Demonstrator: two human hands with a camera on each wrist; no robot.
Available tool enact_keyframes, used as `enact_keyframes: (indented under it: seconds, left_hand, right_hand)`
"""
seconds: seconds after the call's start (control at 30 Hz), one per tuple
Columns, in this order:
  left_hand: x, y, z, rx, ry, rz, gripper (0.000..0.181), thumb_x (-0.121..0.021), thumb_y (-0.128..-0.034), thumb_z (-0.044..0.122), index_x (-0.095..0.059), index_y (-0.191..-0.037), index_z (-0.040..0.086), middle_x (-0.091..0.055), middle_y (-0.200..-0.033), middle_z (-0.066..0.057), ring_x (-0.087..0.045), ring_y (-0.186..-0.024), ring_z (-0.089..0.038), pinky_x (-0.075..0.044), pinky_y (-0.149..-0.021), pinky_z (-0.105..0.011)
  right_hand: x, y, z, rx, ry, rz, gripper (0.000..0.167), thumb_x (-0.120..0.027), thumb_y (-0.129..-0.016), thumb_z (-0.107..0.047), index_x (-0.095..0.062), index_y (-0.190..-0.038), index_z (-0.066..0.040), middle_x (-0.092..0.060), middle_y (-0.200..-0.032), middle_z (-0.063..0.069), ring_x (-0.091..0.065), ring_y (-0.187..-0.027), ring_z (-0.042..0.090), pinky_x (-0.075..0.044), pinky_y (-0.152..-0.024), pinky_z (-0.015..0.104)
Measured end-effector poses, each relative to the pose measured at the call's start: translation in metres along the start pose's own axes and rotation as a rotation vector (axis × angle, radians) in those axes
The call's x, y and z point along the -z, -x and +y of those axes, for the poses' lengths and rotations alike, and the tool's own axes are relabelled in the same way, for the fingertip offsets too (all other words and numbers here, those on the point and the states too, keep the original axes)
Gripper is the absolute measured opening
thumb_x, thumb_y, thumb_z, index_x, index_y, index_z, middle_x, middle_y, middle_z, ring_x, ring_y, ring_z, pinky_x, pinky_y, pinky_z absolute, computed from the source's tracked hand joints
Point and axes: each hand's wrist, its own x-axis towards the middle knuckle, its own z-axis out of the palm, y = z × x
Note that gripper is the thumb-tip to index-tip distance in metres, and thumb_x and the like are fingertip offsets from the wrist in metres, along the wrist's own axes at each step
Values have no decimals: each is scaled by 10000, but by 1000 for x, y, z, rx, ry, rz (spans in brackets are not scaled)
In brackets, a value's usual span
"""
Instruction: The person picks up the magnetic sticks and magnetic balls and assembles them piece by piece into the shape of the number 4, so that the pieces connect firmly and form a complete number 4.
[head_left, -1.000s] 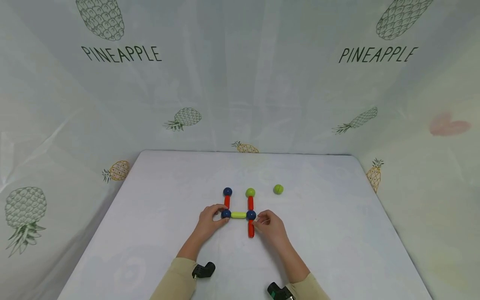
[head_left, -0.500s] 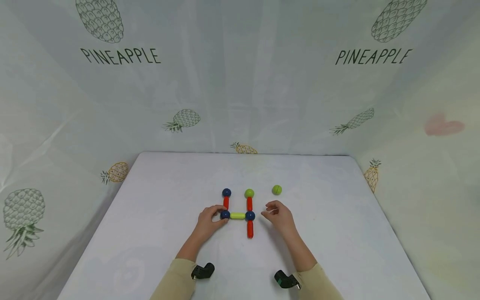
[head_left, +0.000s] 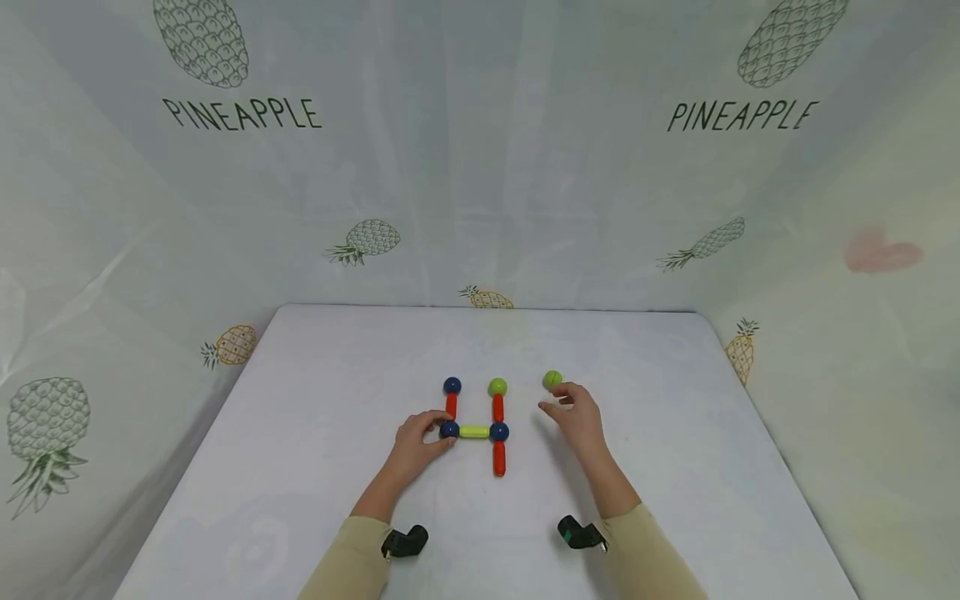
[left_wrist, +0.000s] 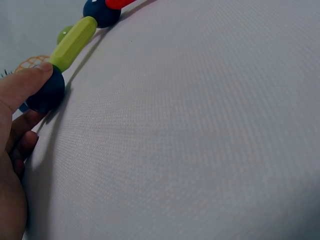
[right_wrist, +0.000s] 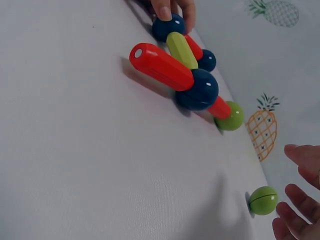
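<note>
My left hand [head_left: 415, 439] pinches a dark blue ball [left_wrist: 47, 92] between thumb and fingers. That ball is the near left corner of a toy frame of balls and rods. A yellow-green rod [head_left: 474, 432] joins it to another blue ball [head_left: 499, 431]. Red rods run away from both, to a blue ball [head_left: 452, 385] and a green ball [head_left: 497, 387]. One more red rod [right_wrist: 160, 66] points toward me, a silver disc at its bare end. Beside a loose grooved green ball [right_wrist: 263, 201], my right hand [head_left: 581, 414] has its fingers spread; contact is unclear.
Everything lies on a white table [head_left: 337, 350]. Behind it hangs a pale cloth [head_left: 480, 167] printed with pineapples. Each wrist carries a small black camera [head_left: 405, 542].
My right hand has left the red rod nearest me and moved right and away, up to the loose green ball. My left hand has kept its hold.
</note>
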Motion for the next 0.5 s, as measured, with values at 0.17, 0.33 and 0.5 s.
enact_keyframes:
  seconds: [0.17,0.33,0.5]
  left_hand:
    - [0,1,0,-1,5,14,382,-792,-830,237,-661,-1184,174,-615,-1083,26,-500,-962,-188,-414,-855,-420]
    - [0,1,-1,-2,12,22,388,-799,-820,233,-660,-1177,173,-609,-1065,36,-490,-949,-180,-420,-832,-402]
    - [1,0,-1,19,48,17,381,-807,-814,232,-662,-1164,192,-614,-1091,31,-497,-979,-193,-421,-873,-421]
  right_hand:
    - [4,-6,3,15,14,36,384,-778,-824,-136,-634,-1129,46,-556,-1180,204,-526,-1070,362,-447,-851,475]
    - [4,-15,6,-4,1,41,382,-769,-836,-149,-636,-1145,31,-520,-1219,203,-498,-1117,360,-441,-862,474]
    - [2,-23,9,1,-4,53,377,-765,-832,-134,-635,-1148,26,-510,-1212,211,-490,-1128,372,-437,-877,482]
